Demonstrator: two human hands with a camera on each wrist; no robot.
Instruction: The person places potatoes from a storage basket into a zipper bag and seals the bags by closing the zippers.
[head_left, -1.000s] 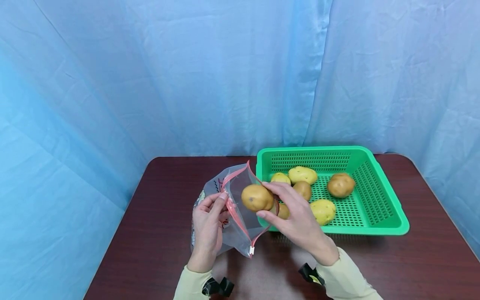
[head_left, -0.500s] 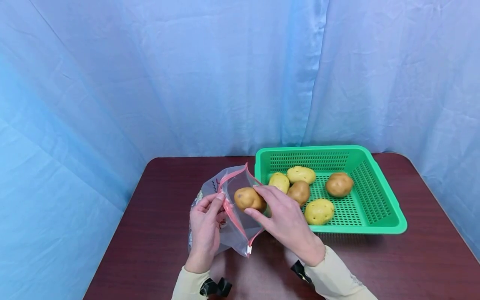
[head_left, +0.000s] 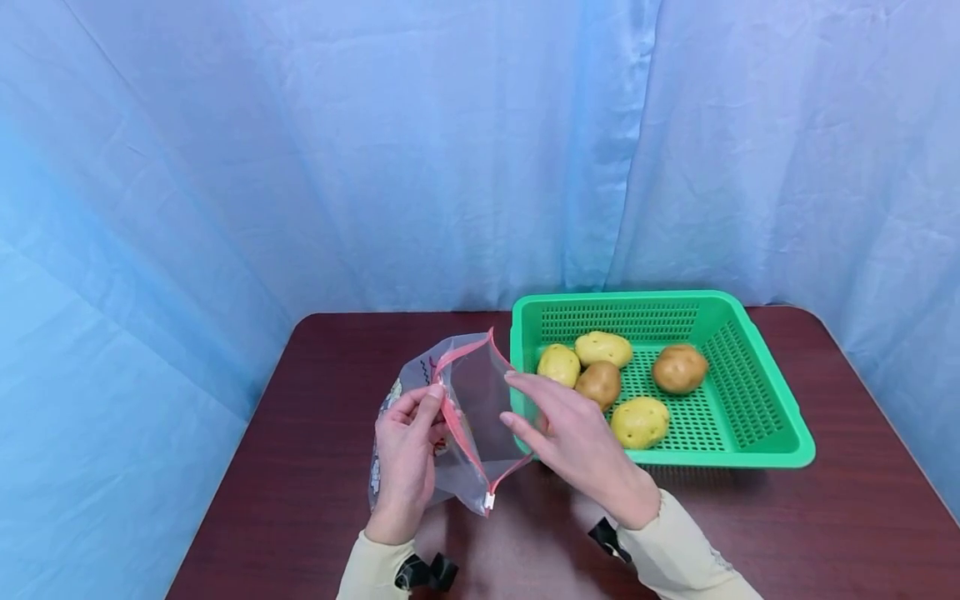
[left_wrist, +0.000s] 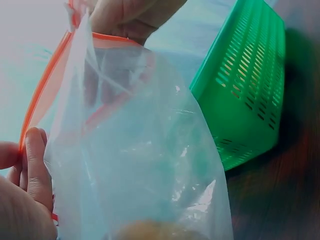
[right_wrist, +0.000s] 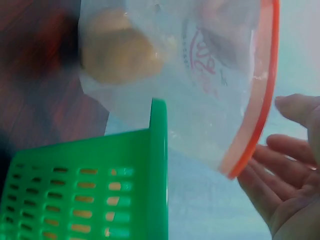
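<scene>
A clear zip bag [head_left: 461,479] with a pink-red zip edge and a white slider stands with its mouth spread apart. My left hand [head_left: 403,467] pinches the near-left edge of that mouth between thumb and fingers. At the opposite edge is my right hand [head_left: 592,446], fingers extended and thumb apart, with nothing between them. In the right wrist view, a blurred potato [right_wrist: 120,55] shows through the plastic at the bag's bottom. Several potatoes lie in the green basket [head_left: 783,408], among them a brown one [head_left: 679,369] and a yellow one [head_left: 640,422].
The basket stands right beside the bag, its left wall close to the right hand. Both rest on a dark red-brown table [head_left: 300,467]. Blue curtains [head_left: 450,150] hang behind and to the left.
The brown potato that my right hand held at the bag's mouth has gone down into the bag. The right hand has let go, its fingers now spread. The left hand keeps its pinch.
</scene>
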